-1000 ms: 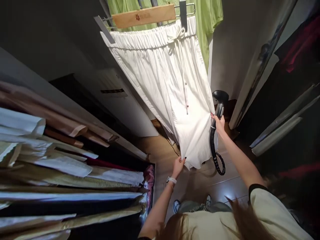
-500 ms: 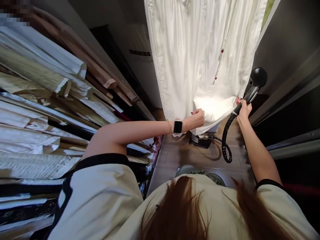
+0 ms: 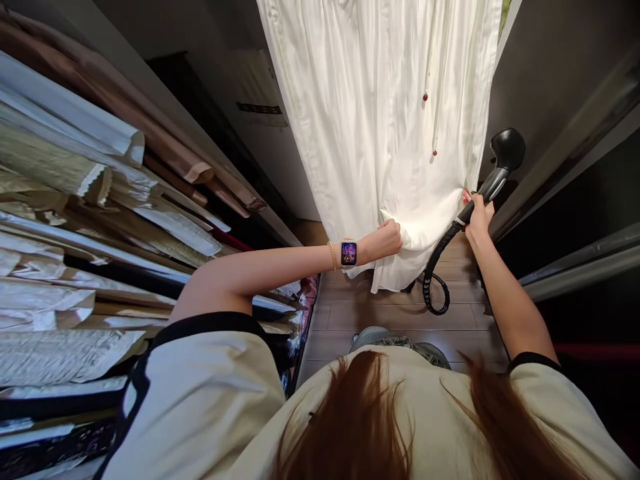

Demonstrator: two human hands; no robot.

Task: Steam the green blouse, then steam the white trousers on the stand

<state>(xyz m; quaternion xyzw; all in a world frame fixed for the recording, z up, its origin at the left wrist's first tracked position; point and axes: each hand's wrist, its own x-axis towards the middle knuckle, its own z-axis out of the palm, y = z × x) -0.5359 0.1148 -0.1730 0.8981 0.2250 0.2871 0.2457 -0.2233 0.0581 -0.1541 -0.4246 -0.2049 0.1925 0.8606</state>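
Observation:
A long white garment (image 3: 350, 120) hangs in front of me, with thin cords ending in red beads (image 3: 425, 97). My left hand (image 3: 383, 240), with a watch (image 3: 349, 253) on its wrist, is closed on the garment's lower part and gathers the cloth into folds. To the right, my right hand (image 3: 480, 215) is wrapped round the handle of a black garment steamer (image 3: 507, 150), whose head points up and away from the cloth. Fingers of that hand also seem to pinch the garment's right edge. From the handle a black hose (image 3: 431, 273) loops down towards the floor.
Many hanging clothes (image 3: 75, 267) line the left side. Wood-look flooring (image 3: 340, 317) lies below. Dark panels with a pale rail (image 3: 585, 273) stand on the right. A grey wall (image 3: 530, 73) rises behind the garment.
The view has shifted, so the garment and steamer sit further left. The hem now hangs lower in front of the steamer's base, hiding it. The watch face has lit up.

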